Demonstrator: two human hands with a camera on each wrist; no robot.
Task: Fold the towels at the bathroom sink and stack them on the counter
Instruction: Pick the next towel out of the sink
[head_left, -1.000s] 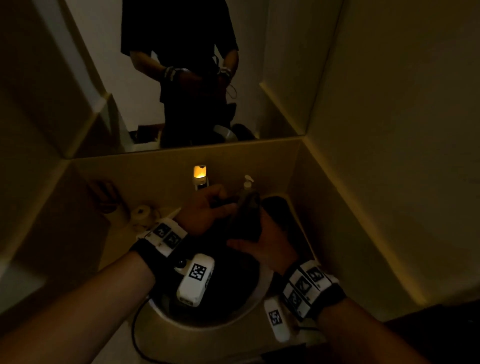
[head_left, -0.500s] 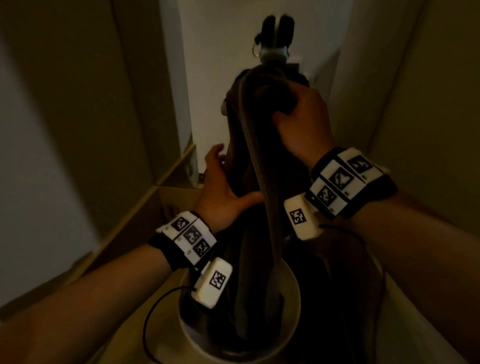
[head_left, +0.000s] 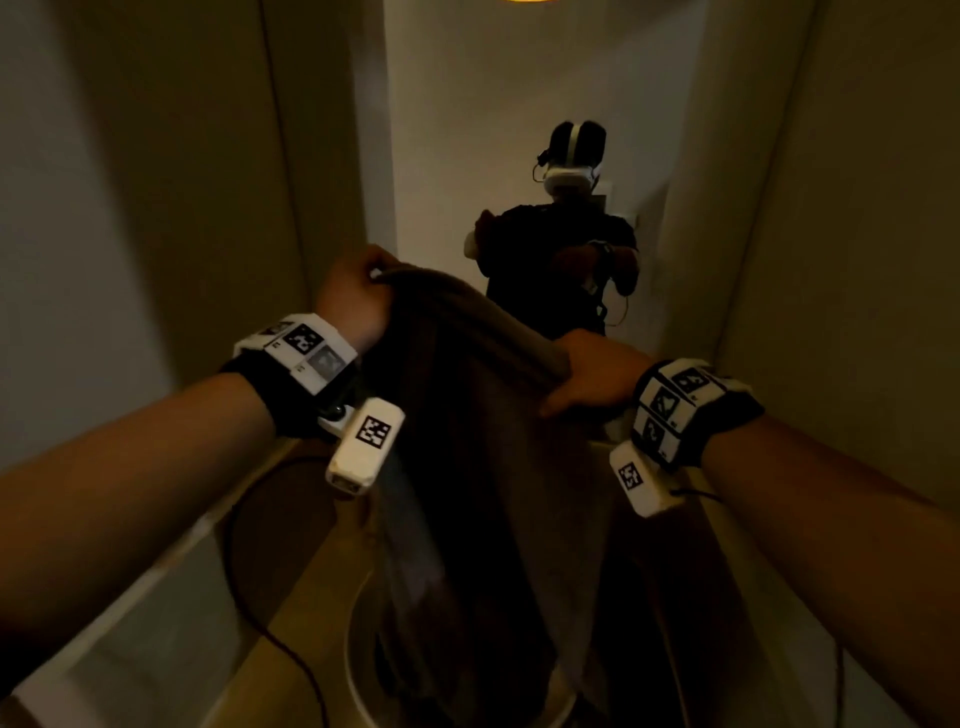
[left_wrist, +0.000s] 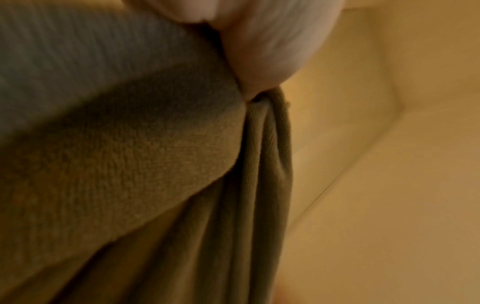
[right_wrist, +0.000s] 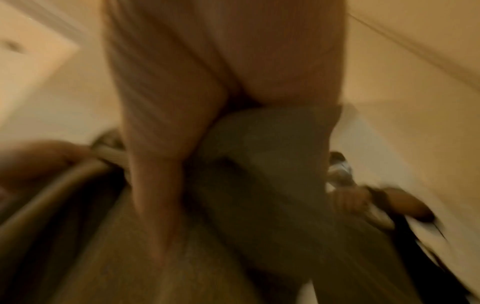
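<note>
Left hand (head_left: 356, 296) & right hand (head_left: 589, 376) both clenched on top edge of the brown towel (head_left: 483, 467), held up w/ left end higher. It hangs toward 6 o'clock, bottom end inside the sink (head_left: 358, 670).

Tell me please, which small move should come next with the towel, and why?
Probably raise both hands higher. The left hand and right hand each grip the top edge of the brown towel, but its lower end still hangs into the sink, so it cannot yet be folded cleanly.
</note>
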